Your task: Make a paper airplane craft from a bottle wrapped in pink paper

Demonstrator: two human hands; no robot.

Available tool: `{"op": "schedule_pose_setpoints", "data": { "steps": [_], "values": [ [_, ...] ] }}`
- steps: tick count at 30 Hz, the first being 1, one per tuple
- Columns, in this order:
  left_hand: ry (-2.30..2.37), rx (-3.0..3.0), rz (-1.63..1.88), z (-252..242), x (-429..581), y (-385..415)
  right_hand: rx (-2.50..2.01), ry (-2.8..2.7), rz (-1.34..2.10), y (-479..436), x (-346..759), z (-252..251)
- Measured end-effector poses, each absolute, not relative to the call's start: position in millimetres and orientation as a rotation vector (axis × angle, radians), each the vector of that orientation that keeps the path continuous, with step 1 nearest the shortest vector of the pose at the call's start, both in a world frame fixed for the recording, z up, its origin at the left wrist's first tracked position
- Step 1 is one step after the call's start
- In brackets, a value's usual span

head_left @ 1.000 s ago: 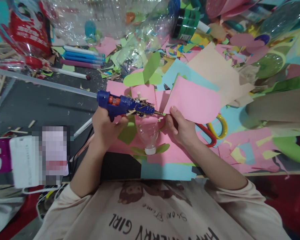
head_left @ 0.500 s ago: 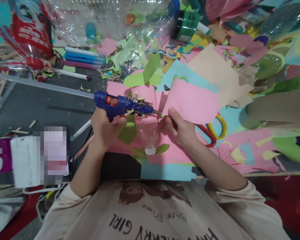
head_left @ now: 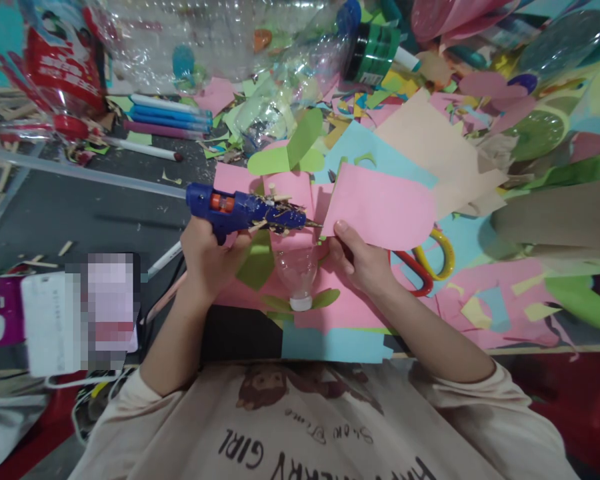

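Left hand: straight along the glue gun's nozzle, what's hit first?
Probably the rounded pink paper in the right hand; the blue glue gun in the left hand points at its lower-left corner. Depth is unclear, so they may be touching.

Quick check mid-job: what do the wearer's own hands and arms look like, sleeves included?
The left hand and right hand are ungloved, with no wristwear visible. Both forearms are uncovered; loose, pale sleeves end near the elbows. The matching shirt carries dark lettering and a cartoon print.
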State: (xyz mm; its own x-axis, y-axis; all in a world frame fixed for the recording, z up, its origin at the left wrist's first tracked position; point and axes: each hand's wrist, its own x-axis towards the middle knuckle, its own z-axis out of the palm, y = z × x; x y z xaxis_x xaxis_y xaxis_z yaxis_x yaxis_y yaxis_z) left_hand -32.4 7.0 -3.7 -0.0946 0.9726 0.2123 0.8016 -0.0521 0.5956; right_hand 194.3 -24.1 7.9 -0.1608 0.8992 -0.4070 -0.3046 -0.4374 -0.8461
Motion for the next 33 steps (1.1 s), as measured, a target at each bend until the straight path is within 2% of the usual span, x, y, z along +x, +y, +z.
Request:
{"op": "schedule_pose_setpoints", "data": {
  "steps": [16, 33],
  "values": [
    [1.948, 1.966, 1.070, -10.1, -36.0, 7.7, -1.159, -0.848, 1.759, -25.2, 196.0, 8.6],
    [2.026, 1.891, 0.953, -8.5, -36.4, 7.7, -1.199, -0.849, 1.761, -28.1, 197.1, 5.6]
  ]
}}
